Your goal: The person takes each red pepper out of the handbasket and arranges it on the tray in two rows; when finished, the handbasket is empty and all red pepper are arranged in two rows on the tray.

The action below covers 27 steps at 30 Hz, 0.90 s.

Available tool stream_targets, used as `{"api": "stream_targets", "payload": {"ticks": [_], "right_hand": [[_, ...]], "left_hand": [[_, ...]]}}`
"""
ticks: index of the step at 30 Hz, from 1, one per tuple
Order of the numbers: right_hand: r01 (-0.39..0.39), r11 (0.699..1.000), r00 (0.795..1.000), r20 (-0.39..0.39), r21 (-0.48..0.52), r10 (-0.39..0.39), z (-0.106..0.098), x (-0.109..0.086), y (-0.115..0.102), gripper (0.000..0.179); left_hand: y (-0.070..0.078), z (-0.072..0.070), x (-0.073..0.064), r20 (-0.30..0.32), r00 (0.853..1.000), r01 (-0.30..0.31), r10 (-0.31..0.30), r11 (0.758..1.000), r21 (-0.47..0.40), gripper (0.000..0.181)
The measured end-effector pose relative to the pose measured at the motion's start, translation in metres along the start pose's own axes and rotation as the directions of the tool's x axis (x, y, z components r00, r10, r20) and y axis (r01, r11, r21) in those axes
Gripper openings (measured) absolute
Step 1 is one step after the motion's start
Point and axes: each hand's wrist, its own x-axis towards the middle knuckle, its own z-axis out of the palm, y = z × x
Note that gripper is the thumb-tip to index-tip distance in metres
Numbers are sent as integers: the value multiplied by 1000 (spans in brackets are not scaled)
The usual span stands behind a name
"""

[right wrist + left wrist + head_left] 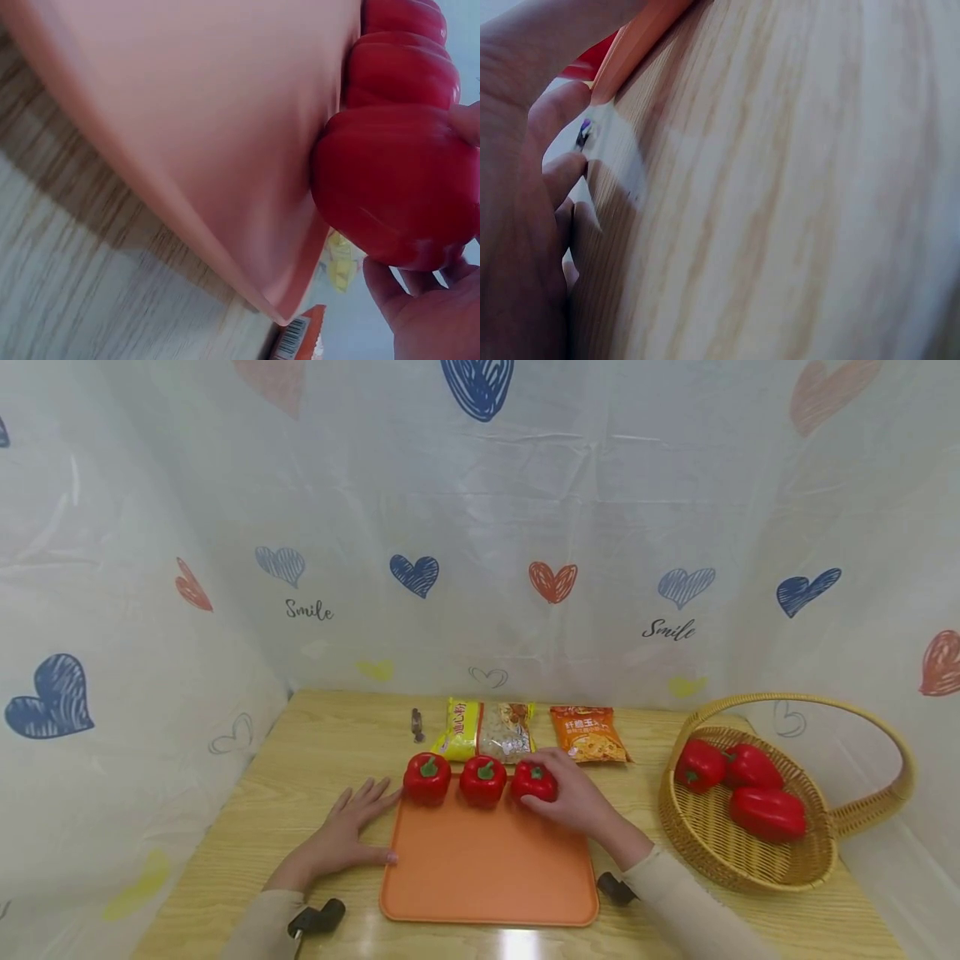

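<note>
Three red bell peppers with green stems stand in a row along the far edge of an orange tray [491,860]. My right hand [568,793] grips the rightmost bell pepper [534,783], thumb on the near side and fingers round the far side; the right wrist view shows this bell pepper [397,180] close up at the tray's rim. Beside it are the middle bell pepper [483,781] and the left bell pepper [427,778]. On the tray's left side my left hand [345,835] lies with fingers spread, its thumb at the tray's edge and its fingertips near the left pepper.
At the right stands a wicker basket [678,827] with a tall handle, holding three more red peppers [767,814]. Behind the tray lie a yellow food packet [487,731], an orange snack packet [588,735] and a small dark object [417,725]. A heart-printed curtain [480,527] hangs behind the table.
</note>
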Motion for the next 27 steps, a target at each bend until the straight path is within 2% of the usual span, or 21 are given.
{"api": "stream_targets", "payload": {"ticks": [12, 27], "right_hand": [[17, 999, 1000, 23, -30, -16, 0, -2, -1, 67], [19, 998, 1000, 22, -59, -17, -4, -3, -3, 69]], "left_hand": [[1, -1, 0, 1, 1000, 5, -5, 1000, -1, 98], [0, 0, 0, 1, 1000, 5, -5, 1000, 3, 99]]}}
